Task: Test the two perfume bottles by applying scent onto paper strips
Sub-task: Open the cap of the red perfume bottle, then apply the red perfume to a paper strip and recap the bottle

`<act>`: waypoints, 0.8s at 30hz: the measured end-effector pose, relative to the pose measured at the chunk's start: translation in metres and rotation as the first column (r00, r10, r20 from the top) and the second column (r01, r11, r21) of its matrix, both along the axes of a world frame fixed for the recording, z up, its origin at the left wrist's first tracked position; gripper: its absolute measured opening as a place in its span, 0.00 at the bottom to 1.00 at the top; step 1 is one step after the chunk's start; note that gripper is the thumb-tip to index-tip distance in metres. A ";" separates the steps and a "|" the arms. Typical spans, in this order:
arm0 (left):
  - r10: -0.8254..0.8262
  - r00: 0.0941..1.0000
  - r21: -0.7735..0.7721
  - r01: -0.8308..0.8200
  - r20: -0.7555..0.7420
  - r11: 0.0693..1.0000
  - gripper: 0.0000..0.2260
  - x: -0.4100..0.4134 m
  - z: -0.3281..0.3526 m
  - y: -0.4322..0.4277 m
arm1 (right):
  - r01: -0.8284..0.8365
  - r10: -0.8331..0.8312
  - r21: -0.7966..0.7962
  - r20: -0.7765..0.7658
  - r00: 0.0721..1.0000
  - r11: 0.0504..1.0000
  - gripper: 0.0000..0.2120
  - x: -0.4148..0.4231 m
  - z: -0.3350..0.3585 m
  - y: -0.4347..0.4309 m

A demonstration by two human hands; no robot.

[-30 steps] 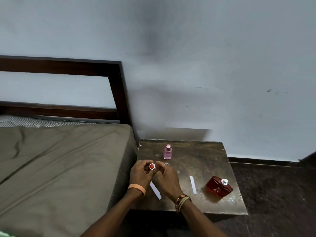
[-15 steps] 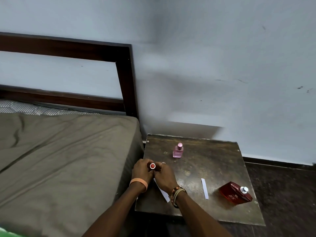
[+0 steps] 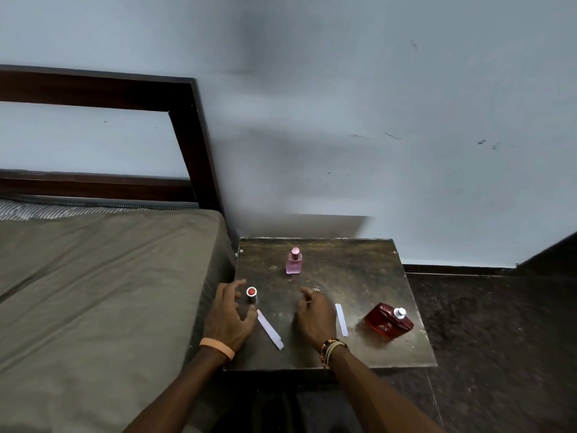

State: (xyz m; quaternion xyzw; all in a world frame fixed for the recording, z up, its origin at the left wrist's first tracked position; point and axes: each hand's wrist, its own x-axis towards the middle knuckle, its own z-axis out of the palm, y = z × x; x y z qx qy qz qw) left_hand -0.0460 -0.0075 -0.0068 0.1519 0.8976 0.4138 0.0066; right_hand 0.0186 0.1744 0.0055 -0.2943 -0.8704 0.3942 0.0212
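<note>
A small pink perfume bottle (image 3: 293, 261) stands upright at the back of the dark side table (image 3: 359, 276). A red perfume bottle (image 3: 388, 321) with its silver sprayer bare rests at the right. Its red-topped cap (image 3: 251, 294) stands on the table just right of my left hand (image 3: 229, 317), whose fingers are spread around it without gripping. My right hand (image 3: 315, 314) hovers mid-table, fingers loosely curled and empty. One white paper strip (image 3: 270, 329) lies between my hands; a second strip (image 3: 341, 319) lies just right of my right hand.
A bed with an olive sheet (image 3: 103, 292) butts against the table's left side, with a dark wooden headboard (image 3: 187, 126) behind. A grey wall rises behind the table. Dark floor (image 3: 499, 339) lies to the right.
Both hands held the red cap together before. Now the cap stands on the table, and the hands have separated, the right one moving right.
</note>
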 end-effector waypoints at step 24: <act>-0.235 0.941 -0.240 0.293 0.242 0.926 0.10 0.038 -0.034 0.183 | -0.047 0.015 0.299 0.109 0.994 0.953 0.08 0.080 -0.048 0.058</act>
